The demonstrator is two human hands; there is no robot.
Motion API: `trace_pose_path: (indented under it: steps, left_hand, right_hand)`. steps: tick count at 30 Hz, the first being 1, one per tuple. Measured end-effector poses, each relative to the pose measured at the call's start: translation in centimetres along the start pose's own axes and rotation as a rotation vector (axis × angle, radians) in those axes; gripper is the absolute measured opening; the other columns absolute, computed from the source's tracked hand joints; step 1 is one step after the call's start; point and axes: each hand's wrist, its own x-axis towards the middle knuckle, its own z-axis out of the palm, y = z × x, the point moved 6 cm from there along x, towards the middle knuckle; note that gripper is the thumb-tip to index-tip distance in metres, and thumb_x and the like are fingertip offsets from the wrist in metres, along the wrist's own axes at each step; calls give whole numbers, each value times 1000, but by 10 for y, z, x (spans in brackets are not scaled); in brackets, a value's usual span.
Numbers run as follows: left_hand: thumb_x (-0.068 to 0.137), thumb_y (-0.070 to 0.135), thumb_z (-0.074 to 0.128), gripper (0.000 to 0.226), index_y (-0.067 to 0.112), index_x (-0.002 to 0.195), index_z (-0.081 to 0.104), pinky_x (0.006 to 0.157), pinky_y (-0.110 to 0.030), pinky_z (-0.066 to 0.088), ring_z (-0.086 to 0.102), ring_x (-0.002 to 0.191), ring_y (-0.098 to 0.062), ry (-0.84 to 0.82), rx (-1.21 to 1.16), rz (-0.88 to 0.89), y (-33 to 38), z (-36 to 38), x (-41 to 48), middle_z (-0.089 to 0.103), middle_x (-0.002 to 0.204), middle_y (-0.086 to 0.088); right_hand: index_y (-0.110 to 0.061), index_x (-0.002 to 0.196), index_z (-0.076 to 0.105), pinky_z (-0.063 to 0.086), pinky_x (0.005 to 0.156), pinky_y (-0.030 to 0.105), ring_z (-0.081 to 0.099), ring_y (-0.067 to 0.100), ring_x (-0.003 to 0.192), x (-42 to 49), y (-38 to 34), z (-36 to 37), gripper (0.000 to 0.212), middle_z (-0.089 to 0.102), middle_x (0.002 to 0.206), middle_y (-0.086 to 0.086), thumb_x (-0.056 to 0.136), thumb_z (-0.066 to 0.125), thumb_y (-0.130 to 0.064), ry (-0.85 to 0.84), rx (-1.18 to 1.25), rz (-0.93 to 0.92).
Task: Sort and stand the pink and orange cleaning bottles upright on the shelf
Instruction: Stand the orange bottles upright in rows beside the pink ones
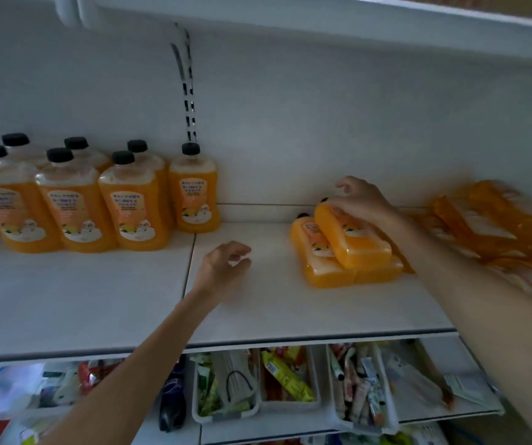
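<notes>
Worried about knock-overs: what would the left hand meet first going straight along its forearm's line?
Likely the back wall: the left hand points over bare shelf, passing just left of the stacked lying orange bottles, though depth is unclear.

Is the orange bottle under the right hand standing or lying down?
Lying down. The orange bottle rests on its side atop other bottles, cap toward the back wall.

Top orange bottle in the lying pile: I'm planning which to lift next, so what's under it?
At least two orange bottles lying flat on the white shelf. The top bottle and right hand hide any others.
</notes>
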Motion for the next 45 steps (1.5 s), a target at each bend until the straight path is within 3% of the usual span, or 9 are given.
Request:
trace_pose_path:
  steps: [5,11,15,19,22,30,36,40,45]
  left_hand:
    - [93,26,50,21,19,108,64,76,-23,38,53,91,-12,-14,68,25,1,12,-5,62,110,-1]
    - [76,65,36,59,21,107,62,79,-29,42,56,98,-18,-92,-116,-33,2,11,-8,64,108,-3]
    - [95,41,41,43,11,124,51,80,-30,44,58,99,-20,-160,-453,-161,26,24,-9,62,114,-8]
    - [89,39,55,47,11,126,50,72,-23,52,61,93,-18,-364,-513,-233,48,45,-17,62,112,-7]
    - [79,30,71,67,15,134,38,63,-22,52,60,95,-22,-270,-471,-277,23,34,-24,59,114,-9]
    - [74,21,76,89,32,145,22,77,-33,54,57,98,-14,-88,-240,58,-5,-37,-23,58,110,0]
    - [72,15,77,92,39,142,22,70,-18,50,56,96,-3,-62,-246,79,-34,-80,-21,56,107,16]
    - [72,32,77,92,53,135,12,80,-26,52,60,101,-11,-133,-249,106,-53,-93,-23,59,108,13]
    - [76,28,73,90,62,128,8,86,-34,52,61,101,-15,-184,-310,84,-65,-94,-27,63,106,1]
  right_hand:
    - [-22,136,45,42,95,38,51,27,117,-19,43,10,75,50,136,4,80,44,-73,-99,42,134]
    - [-17,110,61,38,62,25,54,13,79,-21,23,18,52,61,102,1,86,49,-61,-26,97,56]
    - [-7,112,57,37,72,28,55,25,104,-19,-6,30,49,57,105,3,89,53,-49,-9,94,27]
    - [-12,124,54,38,76,24,54,20,110,-27,-39,54,49,56,124,5,83,65,-38,13,142,-49]
    - [-18,126,52,49,83,29,55,18,106,-35,-50,72,56,56,123,1,77,73,-37,-53,200,-81]
    - [-29,111,45,58,76,41,62,18,93,-48,-100,93,54,59,107,-4,70,79,-37,-122,537,-191]
    - [-23,122,42,45,68,12,54,5,94,-60,-149,110,60,51,110,-10,74,77,-29,-104,502,-355]
    - [-22,129,38,37,63,-2,49,-7,90,-65,-167,122,74,48,116,-11,69,81,-18,-151,425,-426]
    - [-27,131,36,43,72,8,52,3,100,-65,-174,133,73,49,122,-7,73,78,-12,-144,464,-413]
